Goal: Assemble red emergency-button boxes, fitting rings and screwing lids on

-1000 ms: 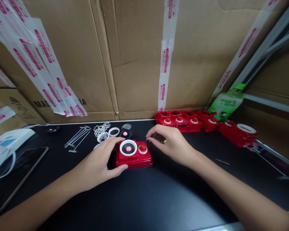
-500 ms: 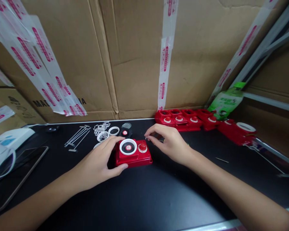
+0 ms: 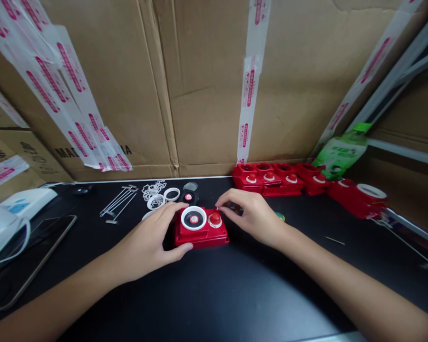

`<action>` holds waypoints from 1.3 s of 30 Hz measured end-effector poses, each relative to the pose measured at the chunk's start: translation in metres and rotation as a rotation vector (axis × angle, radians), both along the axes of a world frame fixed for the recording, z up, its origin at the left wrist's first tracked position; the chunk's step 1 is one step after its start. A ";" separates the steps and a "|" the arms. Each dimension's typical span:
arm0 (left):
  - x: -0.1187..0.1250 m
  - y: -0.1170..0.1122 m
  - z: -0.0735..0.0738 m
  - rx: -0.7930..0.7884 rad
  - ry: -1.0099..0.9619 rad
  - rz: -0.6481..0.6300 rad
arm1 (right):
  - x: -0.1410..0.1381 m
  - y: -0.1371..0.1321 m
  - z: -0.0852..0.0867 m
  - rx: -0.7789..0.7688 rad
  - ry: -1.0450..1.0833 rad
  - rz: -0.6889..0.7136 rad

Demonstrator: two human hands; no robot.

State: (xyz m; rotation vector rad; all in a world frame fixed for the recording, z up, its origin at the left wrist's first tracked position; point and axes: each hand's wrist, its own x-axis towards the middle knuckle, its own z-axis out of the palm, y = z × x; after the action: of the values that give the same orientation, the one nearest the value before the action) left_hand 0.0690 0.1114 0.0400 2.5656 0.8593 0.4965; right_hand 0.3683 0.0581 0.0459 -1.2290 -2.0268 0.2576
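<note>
A red housing (image 3: 203, 238) lies on the black table before me. It carries a white ring (image 3: 194, 218) around a black disc with a red-and-white emblem, and beside that a red knob (image 3: 215, 219). My left hand (image 3: 153, 232) grips the housing's left side, thumb at the front and fingers at the back. The fingertips of my right hand (image 3: 251, 216) are pinched on a small silvery screw-like piece (image 3: 217, 208) at the back right corner. A small green end (image 3: 280, 216) shows behind my right wrist; the rest is hidden.
Several similar red housings (image 3: 285, 187) line the back right, near a green bottle (image 3: 342, 149). White rings (image 3: 171, 194), a chain (image 3: 153, 190) and small metal hammers (image 3: 116, 202) lie back left. A tablet (image 3: 35, 261) is at left, a thin metal rod (image 3: 334, 241) at right.
The view has shifted slightly, moving everything a little to the right. My right fingertips have come down close to the housing's back right corner. My left hand keeps its grip.
</note>
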 end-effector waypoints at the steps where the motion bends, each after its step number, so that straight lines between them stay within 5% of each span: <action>1: 0.000 0.000 0.000 -0.003 -0.002 0.001 | 0.000 0.000 0.000 -0.005 -0.005 -0.003; 32: -0.002 -0.003 -0.002 -0.040 0.011 0.031 | 0.004 0.001 -0.002 -0.025 -0.100 0.066; 39: -0.002 -0.002 -0.003 -0.040 0.002 0.020 | 0.013 0.002 0.016 -0.040 -0.145 0.019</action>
State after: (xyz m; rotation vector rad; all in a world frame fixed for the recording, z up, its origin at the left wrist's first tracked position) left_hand 0.0672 0.1092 0.0371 2.5242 0.8872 0.4784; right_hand 0.3815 0.0603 0.0618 -1.2855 -2.1672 0.2246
